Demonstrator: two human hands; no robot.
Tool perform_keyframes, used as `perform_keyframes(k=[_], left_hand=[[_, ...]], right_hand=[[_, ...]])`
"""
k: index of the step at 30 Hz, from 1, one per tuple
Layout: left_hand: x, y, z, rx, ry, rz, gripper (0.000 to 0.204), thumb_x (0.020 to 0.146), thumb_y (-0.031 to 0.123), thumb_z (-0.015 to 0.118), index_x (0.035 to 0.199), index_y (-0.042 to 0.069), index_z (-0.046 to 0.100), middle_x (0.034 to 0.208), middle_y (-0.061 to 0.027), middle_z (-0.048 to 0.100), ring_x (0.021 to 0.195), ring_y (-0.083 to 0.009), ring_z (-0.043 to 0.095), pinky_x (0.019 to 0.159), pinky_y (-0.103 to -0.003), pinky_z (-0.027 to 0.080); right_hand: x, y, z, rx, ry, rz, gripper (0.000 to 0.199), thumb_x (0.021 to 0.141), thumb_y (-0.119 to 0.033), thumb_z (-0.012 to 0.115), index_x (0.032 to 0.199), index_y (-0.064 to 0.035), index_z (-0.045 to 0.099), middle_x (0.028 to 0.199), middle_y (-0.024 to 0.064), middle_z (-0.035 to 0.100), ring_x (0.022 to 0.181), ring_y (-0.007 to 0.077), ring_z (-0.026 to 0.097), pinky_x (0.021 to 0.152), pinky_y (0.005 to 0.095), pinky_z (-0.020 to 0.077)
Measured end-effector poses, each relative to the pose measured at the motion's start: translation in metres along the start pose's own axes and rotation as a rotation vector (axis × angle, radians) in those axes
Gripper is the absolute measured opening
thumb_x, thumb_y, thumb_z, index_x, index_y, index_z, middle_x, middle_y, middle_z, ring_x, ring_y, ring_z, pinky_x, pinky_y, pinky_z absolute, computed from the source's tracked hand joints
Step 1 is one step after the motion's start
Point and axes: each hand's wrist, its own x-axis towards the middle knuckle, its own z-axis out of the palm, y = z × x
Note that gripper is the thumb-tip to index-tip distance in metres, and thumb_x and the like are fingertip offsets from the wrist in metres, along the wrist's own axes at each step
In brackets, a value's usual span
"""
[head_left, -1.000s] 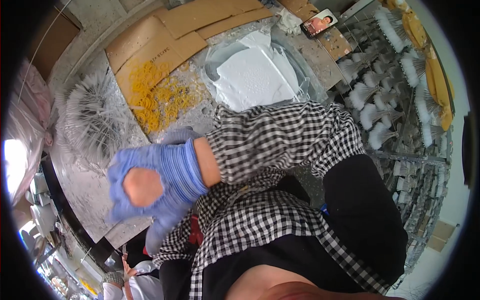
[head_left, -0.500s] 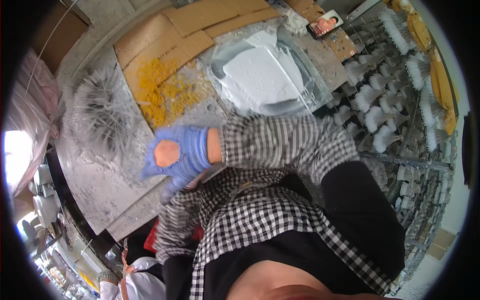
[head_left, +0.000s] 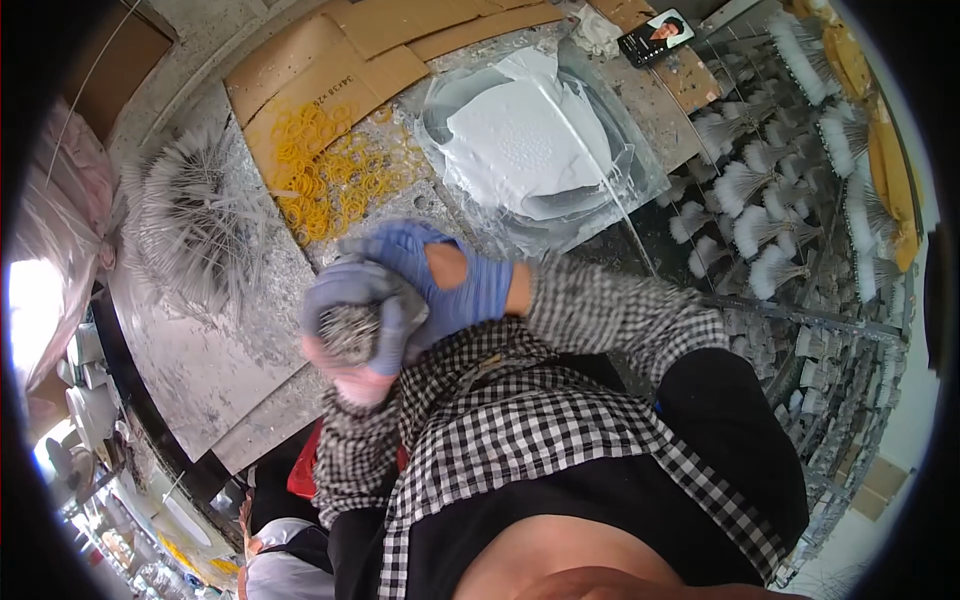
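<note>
The person appears to be gathering a tight bundle of thin grey-white bristles [head_left: 350, 330] into a round tuft, end-on to the camera, just above the paste-smeared grey work table [head_left: 190, 370]. The left hand [head_left: 345, 320], in a worn blue-grey glove with a torn patch, is curled closed around the bundle, its fingers [head_left: 392, 322] wrapping the near side so that only the bristle tips show in the ring of the fist. The right hand [head_left: 450, 280], in a blue glove also torn open on the back, lies cupped over the left from the far side, fingers bent and pressing on the bundle's upper edge; whether it truly grips the bristles cannot be told through the blur. I judge this to be the squaring-up step, and the next move would call for binding: loose yellow rubber bands [head_left: 330, 175] lie scattered on the brown cardboard sheet [head_left: 300, 70] just beyond the hands, with a clear tray of white paste [head_left: 530, 140] nearby.
</note>
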Motion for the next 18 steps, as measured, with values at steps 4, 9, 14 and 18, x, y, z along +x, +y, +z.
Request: perform_keyframes(k=[4, 9, 14, 18], left_hand=[[-0.020, -0.030, 0.002, 0.012, 0.039, -0.139, 0.035, 0.077, -0.015, 0.067, 0.106, 0.001, 0.056, 0.096, -0.0116, 0.066, 0.090, -0.0198, 0.065, 0.086, -0.033, 0.053], [-0.018, -0.036, 0.012, -0.068, 0.042, -0.334, 0.035, 0.080, -0.016, 0.064, 0.109, 0.003, 0.059, 0.099, -0.0101, 0.066, 0.089, -0.0153, 0.064, 0.079, -0.028, 0.053], [-0.016, -0.028, 0.002, -0.619, 0.048, -0.432, 0.026, 0.082, 0.008, 0.070, 0.101, 0.006, 0.052, 0.094, -0.0080, 0.056, 0.101, -0.0218, 0.052, 0.101, -0.037, 0.038], [-0.022, -0.002, 0.017, -0.641, 0.147, -0.323, 0.043, 0.076, 0.004, 0.078, 0.111, 0.003, 0.053, 0.109, -0.0118, 0.060, 0.108, -0.0239, 0.056, 0.102, -0.040, 0.043]], right_hand=[[-0.031, 0.040, 0.049, -0.335, -0.072, 0.268, 0.098, 0.063, -0.059, 0.077, 0.139, -0.0046, 0.047, 0.134, 0.0165, 0.052, 0.129, 0.0342, 0.047, 0.116, 0.0479, 0.0318], [-0.044, 0.047, 0.060, -0.281, 0.046, 0.142, 0.100, 0.066, -0.060, 0.077, 0.141, -0.0034, 0.043, 0.137, 0.0218, 0.047, 0.135, 0.0381, 0.040, 0.118, 0.0519, 0.0281], [-0.028, 0.022, 0.031, 0.111, 0.164, 0.136, 0.117, 0.065, -0.048, 0.087, 0.153, -0.0030, 0.024, 0.137, 0.0200, 0.049, 0.131, 0.0363, 0.047, 0.116, 0.0476, 0.0339], [-0.036, 0.001, 0.035, 0.361, 0.171, 0.137, 0.125, 0.062, -0.031, 0.093, 0.156, -0.0040, 0.014, 0.135, 0.0159, 0.054, 0.121, 0.0290, 0.057, 0.109, 0.0385, 0.0453]])
